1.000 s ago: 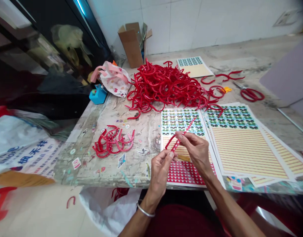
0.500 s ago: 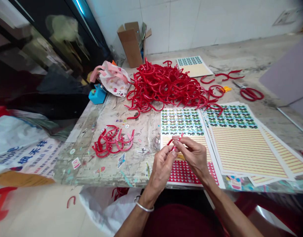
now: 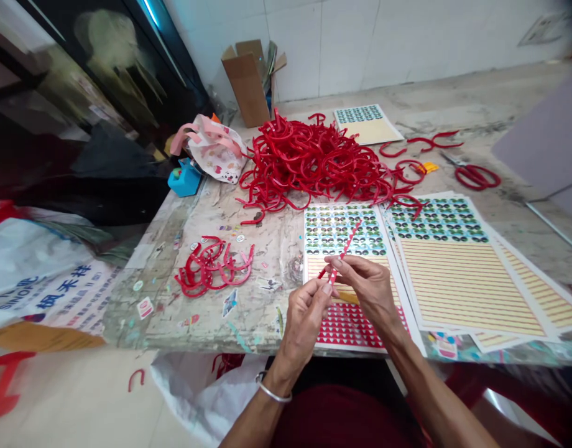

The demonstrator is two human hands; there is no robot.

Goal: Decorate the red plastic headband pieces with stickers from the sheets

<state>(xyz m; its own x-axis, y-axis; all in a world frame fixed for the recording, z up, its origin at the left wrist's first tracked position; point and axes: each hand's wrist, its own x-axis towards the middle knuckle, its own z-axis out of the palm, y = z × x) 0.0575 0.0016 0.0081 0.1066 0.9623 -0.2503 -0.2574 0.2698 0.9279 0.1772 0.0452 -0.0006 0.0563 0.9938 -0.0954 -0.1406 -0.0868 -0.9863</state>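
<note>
My left hand (image 3: pixel 305 314) is closed in a pinch on a red curved plastic band, whose dark red end (image 3: pixel 322 272) shows between the two hands. Along that band, a narrow red sticker strip with white marks (image 3: pixel 352 235) slants up and away past my fingertips. My right hand (image 3: pixel 366 283) pinches this strip near its middle, fingertips almost touching the left ones. Beneath both hands lies a sticker sheet (image 3: pixel 346 264) with rows of green and dark pictures at its top and red heart-like rows at its bottom. How far the strip sticks to the band is hidden by my fingers.
A big heap of red curved bands (image 3: pixel 314 162) lies beyond the hands, a smaller pile (image 3: pixel 214 267) to the left. More sticker sheets (image 3: pixel 467 280) overlap at right. Red-handled scissors (image 3: pixel 477 175), a blue tape dispenser (image 3: pixel 184 178), a cloth bag (image 3: pixel 216 152) and a cardboard box (image 3: pixel 249 87) stand farther back.
The sticker strip now stretches out straight, up and to the right of my fingers; before, only a short piece showed. Both hands stay in nearly the same place.
</note>
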